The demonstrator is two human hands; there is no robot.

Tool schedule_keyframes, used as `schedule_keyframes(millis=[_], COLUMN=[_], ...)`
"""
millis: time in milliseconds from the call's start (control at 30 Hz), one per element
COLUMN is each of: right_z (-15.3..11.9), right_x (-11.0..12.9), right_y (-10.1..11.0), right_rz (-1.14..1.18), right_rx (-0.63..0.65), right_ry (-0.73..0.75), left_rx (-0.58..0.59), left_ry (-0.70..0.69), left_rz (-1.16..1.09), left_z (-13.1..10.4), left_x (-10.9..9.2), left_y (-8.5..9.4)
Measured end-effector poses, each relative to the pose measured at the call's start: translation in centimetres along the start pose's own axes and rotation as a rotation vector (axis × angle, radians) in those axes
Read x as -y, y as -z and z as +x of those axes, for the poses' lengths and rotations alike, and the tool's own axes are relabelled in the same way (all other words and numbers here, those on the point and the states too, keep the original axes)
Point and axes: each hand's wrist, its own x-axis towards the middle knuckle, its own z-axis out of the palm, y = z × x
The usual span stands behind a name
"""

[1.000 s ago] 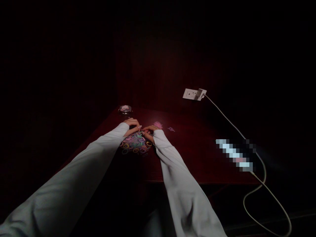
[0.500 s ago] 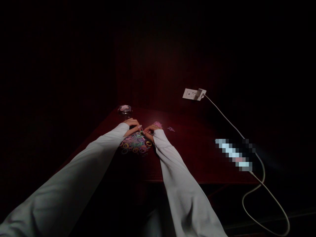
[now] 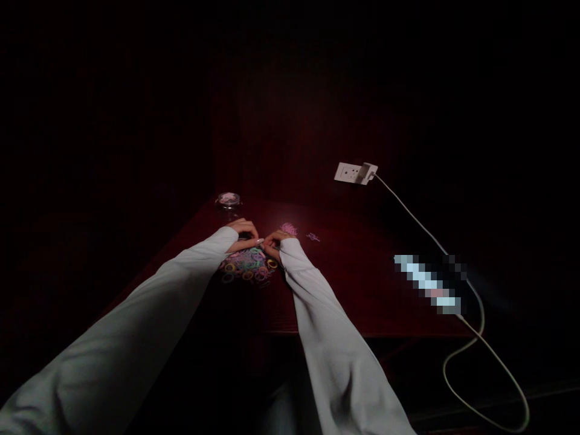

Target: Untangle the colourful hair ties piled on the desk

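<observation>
A pile of small hair ties and elastic bands [image 3: 247,266] in many colours lies on the dark red table. Just above its far edge, my left hand [image 3: 243,232] is closed, thumb and fingers pinched together. My right hand [image 3: 274,241] is closed as well, its fingertips almost meeting those of the left. Whatever sits between the fingers is too small and dark to make out. Beyond my right hand lies a heap of pink bands [image 3: 289,229]. A few purple bands [image 3: 313,237] form a smaller group to its right.
A clear lidded jar [image 3: 228,202] stands at the table's far left. On the wall is a white socket [image 3: 348,173] with a charger [image 3: 368,173] plugged in. Its white cable [image 3: 410,212] runs to a blurred-out device [image 3: 428,283] at the right and loops past the table [image 3: 348,302].
My left thumb has moved slightly down and right, bringing its tip closer to my right fingers. The heaps of bands look the same.
</observation>
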Motion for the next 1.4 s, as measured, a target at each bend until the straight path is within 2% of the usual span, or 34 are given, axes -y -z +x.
schedule_keyframes(millis=[333,567,867,1200,1400], right_z=[-0.4,-0.3,-0.6,0.3,0.3], right_x=[0.6,0.6,1.9,0.4,0.1], right_y=[0.7,0.5,1.4,-0.2,-0.3], right_rz=[-0.037,-0.056,-0.05,-0.051,-0.063], right_rx=[0.033,0.016,0.062,0.029,0.02], right_ry=[0.022,0.019,-0.009,-0.071,-0.072], left_rx=[0.004,0.015,-0.006,-0.008,-0.004], left_ry=[-0.025,-0.029,-0.036,-0.046,-0.058], left_rz=[0.029,0.041,0.037,0.033,0.034], left_z=[0.0,0.0,0.0,0.0,0.1], left_x=[-0.1,0.0,0.3,0.6,0.5], left_y=[0.1,0.1,0.0,-0.1,0.1])
